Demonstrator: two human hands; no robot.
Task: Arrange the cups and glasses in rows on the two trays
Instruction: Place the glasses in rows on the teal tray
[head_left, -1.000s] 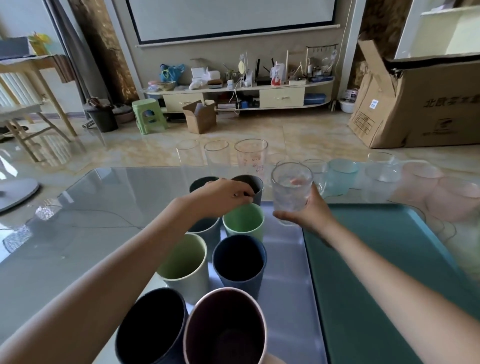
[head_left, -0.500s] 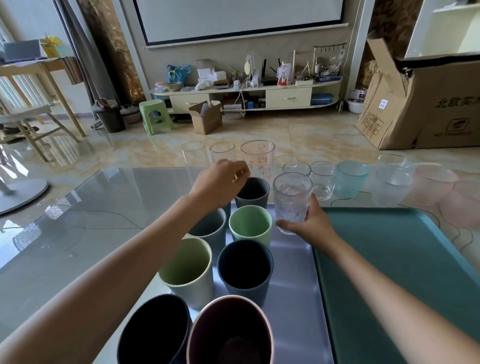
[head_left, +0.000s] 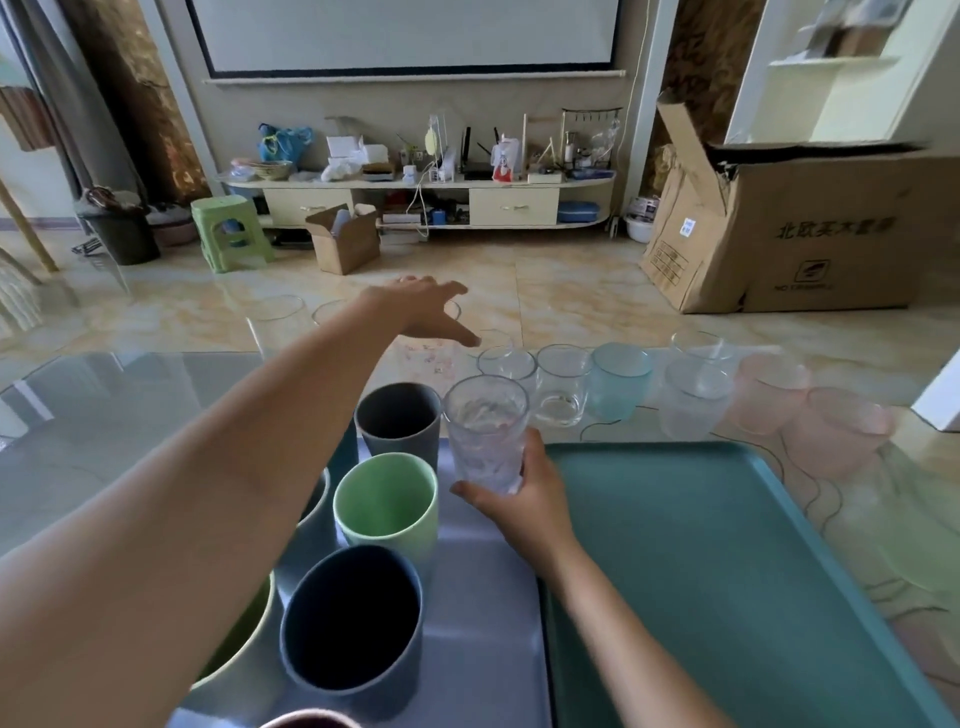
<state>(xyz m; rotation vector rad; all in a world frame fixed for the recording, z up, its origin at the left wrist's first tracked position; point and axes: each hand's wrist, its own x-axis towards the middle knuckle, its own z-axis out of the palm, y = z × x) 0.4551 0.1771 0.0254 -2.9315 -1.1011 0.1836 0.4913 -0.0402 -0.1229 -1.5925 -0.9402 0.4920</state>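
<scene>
Opaque cups stand in two rows on the grey tray (head_left: 483, 623): a grey cup (head_left: 400, 418), a light green cup (head_left: 387, 499), a dark blue cup (head_left: 353, 618) and others partly hidden by my forearm. My right hand (head_left: 524, 499) grips a clear textured glass (head_left: 485, 434) upright at the grey tray's far right part. My left hand (head_left: 426, 312) is stretched out, fingers apart, over the clear glasses (head_left: 278, 317) at the table's far edge, holding nothing. The teal tray (head_left: 727, 571) lies to the right with nothing on it.
Beyond the trays a line of glasses stands on the glass table: clear ones (head_left: 563, 382), a light blue one (head_left: 621, 379), a frosted one (head_left: 693, 397) and pink ones (head_left: 836, 431). A large cardboard box (head_left: 810, 228) sits on the floor to the right.
My left hand left the grey cup and reached forward over the far glasses, opening its fingers. My right hand lowered the clear glass beside the grey cup on the grey tray.
</scene>
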